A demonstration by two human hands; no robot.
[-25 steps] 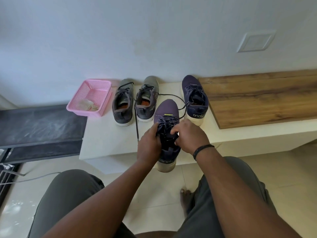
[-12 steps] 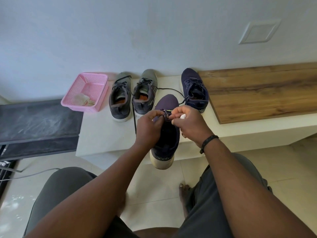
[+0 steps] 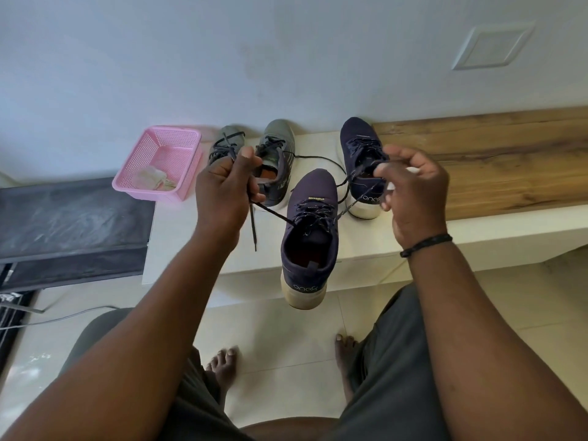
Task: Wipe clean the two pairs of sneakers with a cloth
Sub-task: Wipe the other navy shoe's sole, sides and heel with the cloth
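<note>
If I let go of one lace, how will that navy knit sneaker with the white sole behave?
The navy knit sneaker would probably tip and swing: only its laces, pinched by the left hand and right hand, seem to carry it. The dangling black lace end looks floppy.

Bare counter (image 3: 178,237) lies open below the left hand (image 3: 222,192), while the pink basket (image 3: 159,163) blocks its outer side, the grey sneakers (image 3: 273,160) stand just behind it, and taut laces (image 3: 273,213) and the hanging navy sneaker (image 3: 310,237) bar the gap towards the right hand (image 3: 413,192).
</note>
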